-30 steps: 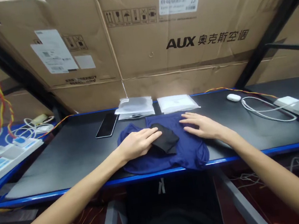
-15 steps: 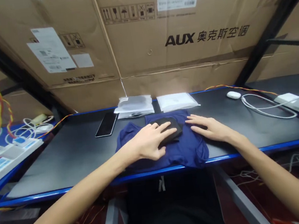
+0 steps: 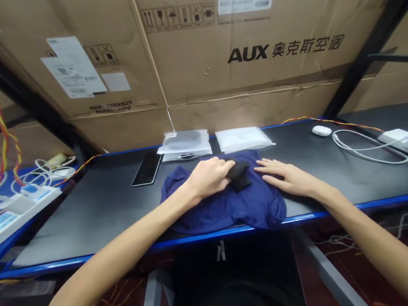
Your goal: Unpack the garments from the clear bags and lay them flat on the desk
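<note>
A dark blue cloth [image 3: 215, 216], rumpled, lies at the front edge of the table. On top of it is a small piece of black fabric [image 3: 241, 175], bunched up. My left hand [image 3: 208, 174] has its fingers closed on the left part of the black fabric, which hides some of it. With fingers stretched out and apart, my right hand [image 3: 283, 175] rests on the right side of the blue cloth and holds nothing.
Behind the cloth are two white packets [image 3: 184, 144] [image 3: 243, 139] and a black phone [image 3: 147, 169]. To the right lie a white earbud case [image 3: 321, 131] and a white cable [image 3: 356, 151]. Power strips [image 3: 14, 213] flank the table; a large cardboard box [image 3: 194, 74] stands behind.
My left hand has gone from lying spread on the black fabric to gripping it, and the fabric has bunched up. My right hand stays in about the same place.
</note>
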### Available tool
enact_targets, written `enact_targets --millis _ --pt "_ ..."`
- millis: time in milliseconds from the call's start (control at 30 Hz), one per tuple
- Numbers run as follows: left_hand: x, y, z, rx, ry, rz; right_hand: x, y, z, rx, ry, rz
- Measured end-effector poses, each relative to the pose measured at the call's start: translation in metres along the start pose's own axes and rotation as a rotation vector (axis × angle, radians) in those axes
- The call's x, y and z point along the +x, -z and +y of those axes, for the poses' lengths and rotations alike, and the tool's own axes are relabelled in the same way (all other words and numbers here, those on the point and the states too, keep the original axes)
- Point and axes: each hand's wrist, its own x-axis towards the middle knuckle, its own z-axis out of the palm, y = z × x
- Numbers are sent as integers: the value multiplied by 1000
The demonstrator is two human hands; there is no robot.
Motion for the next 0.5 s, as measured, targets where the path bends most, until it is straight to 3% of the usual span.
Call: enact_targets --millis 167,333,500 --pt "24 -1 26 -134 178 85 -1 -3 4 22 -7 140" --pt "31 -17 50 -259 175 83 -7 -6 7 5 -22 238" --pt "26 -18 51 -332 199 118 -11 -5 1 18 -41 289"
